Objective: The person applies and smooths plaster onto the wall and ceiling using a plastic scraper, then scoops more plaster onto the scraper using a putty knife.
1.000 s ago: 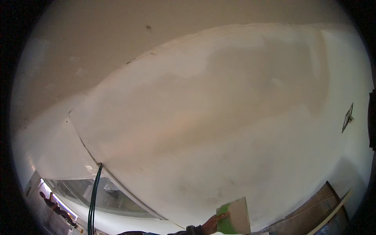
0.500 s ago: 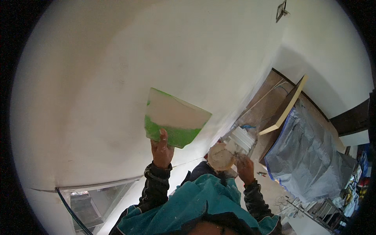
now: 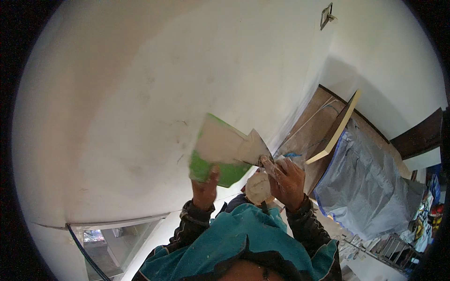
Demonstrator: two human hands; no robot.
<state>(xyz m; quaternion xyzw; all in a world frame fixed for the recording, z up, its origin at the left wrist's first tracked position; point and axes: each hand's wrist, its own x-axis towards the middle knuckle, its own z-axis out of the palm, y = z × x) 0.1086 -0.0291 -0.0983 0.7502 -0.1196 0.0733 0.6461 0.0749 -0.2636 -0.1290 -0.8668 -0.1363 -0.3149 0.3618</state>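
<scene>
My left hand (image 3: 205,191) is closed on the lower edge of a green plastic plaster spreader (image 3: 229,175), its thumb lying over the front. A beige layer of filler covers the spreader's upper part. My right hand (image 3: 289,183) grips a putty knife (image 3: 255,149), whose wide, filler-smeared blade overlaps the spreader's right side. Whitish smears coat the fingers of that hand. Below and between the hands shows a round tub (image 3: 258,188) of pale filler, partly hidden by my right hand and my clothing.
A pale wall (image 3: 117,131) with patchy marks fills the left and middle. At right, grey plastic sheeting (image 3: 361,182) drapes beside an upright board (image 3: 335,129). A window-like opening (image 3: 108,243) with a dark cable (image 3: 86,255) is lower left; a metal rack (image 3: 393,250) stands lower right.
My right hand has risen from beside the tub, bringing the putty knife onto the spreader. My left hand and the spreader have shifted slightly right and down.
</scene>
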